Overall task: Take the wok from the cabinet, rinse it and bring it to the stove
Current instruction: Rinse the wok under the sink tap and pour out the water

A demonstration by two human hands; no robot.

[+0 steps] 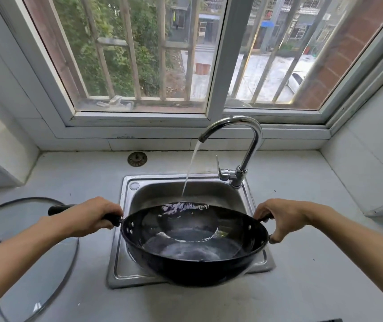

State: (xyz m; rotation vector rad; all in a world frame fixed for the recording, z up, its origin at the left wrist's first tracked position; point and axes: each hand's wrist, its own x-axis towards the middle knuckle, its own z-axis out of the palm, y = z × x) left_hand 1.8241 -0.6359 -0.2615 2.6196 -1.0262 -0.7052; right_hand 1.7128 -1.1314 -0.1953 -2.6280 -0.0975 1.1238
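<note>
left hand (90, 217) wrapped round the long black handle (57, 209), right hand (283, 218) curled on the small loop handle at the opposite rim, both closed tight, nothing spread. wok (194, 245) hanging between the hands, held above the sink (125, 256), not resting on it as far as can be told, near edge overhanging the front rim of the basin. long axis running left to right through both handles, so load split across the two hands, neither clearly nearer; left hand sitting close to the rim rather than out at the handle's end. tilted a little, shallow water pooled in the bottom toward the near side. stream from the tap (236, 145) running, falling at or just behind the far rim of the wok, hard to tell which. glass lid (30, 252) lying on the counter (301, 287) to the left, under the left forearm. window (162, 54) behind the sink. rinse step in hand by the look of it; still to tip the water out and carry to the stove, not in view, direction unknown. risk: slosh on tilting, tap still on.
</note>
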